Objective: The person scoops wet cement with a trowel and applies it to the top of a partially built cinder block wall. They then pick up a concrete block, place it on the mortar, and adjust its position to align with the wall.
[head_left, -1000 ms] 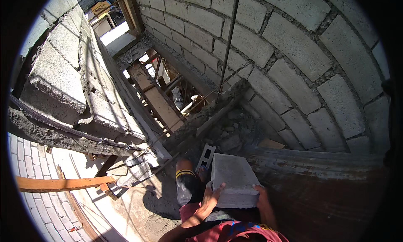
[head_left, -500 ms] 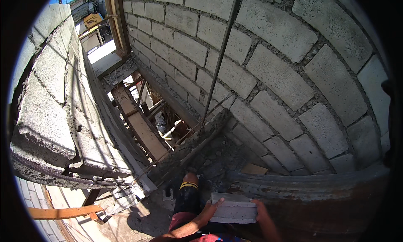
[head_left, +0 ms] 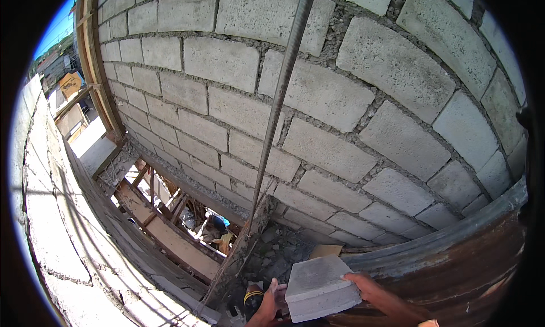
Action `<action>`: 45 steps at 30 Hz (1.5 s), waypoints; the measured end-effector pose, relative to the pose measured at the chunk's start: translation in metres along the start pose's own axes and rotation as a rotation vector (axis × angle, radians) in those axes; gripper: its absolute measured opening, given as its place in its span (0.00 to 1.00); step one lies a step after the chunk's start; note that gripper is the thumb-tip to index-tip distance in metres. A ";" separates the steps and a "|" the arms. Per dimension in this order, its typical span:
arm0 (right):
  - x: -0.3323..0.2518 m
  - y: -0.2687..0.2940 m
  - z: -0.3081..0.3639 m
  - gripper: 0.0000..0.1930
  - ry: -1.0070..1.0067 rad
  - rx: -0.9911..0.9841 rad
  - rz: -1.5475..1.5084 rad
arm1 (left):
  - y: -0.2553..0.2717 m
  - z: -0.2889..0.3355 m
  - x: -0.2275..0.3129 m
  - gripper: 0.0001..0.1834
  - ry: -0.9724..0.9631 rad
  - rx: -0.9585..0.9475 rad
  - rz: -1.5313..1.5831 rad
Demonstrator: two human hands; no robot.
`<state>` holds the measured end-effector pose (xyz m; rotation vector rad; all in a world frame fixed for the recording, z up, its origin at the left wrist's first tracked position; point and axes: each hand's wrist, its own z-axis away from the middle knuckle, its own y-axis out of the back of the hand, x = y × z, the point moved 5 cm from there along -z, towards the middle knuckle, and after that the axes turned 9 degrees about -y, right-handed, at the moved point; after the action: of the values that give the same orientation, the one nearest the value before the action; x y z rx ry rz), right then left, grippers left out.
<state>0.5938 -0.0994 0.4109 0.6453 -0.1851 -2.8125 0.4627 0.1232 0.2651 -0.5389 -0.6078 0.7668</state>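
A grey concrete block (head_left: 321,284) is up close at the lower middle, tilted, its broad face upward. My right hand (head_left: 363,286) grips its right edge, with the fingers partly hidden behind and under it. Beside the block's left end is my left hand (head_left: 272,300), fingers stretched and apart. Whether its fingertips touch the block I cannot tell. Below and left of the block, my knee with a dark garment and a yellow band (head_left: 254,297) shows.
A mortared block wall (head_left: 238,117) rises ahead and right, with a steel bar (head_left: 282,88) standing before it. Rusty corrugated sheet metal (head_left: 437,250) lies at right. Left, an opening drops to timber planks (head_left: 176,244) below. A sunlit block wall (head_left: 62,225) borders it. Rubble (head_left: 272,247) covers the corner.
The view has swung right and closer to the wall. The block has turned and tilted and looks larger. My left hand has loosened from its left end, while my right hand keeps hold.
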 end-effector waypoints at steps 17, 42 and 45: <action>-0.242 0.035 0.357 0.30 1.255 0.030 0.347 | -0.444 0.205 0.203 0.46 -0.733 -0.451 0.286; -0.296 0.094 0.455 0.26 2.065 -0.031 -1.358 | -0.635 0.450 0.293 0.44 -1.493 -1.067 -0.770; -0.288 0.123 0.497 0.26 2.179 0.132 -1.550 | -0.673 0.514 0.317 0.57 -1.778 -0.968 -0.984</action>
<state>0.6502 -0.1072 0.9956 -2.0951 -0.3978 0.2784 0.6119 0.0733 1.1561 -0.1844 -2.7082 -0.2998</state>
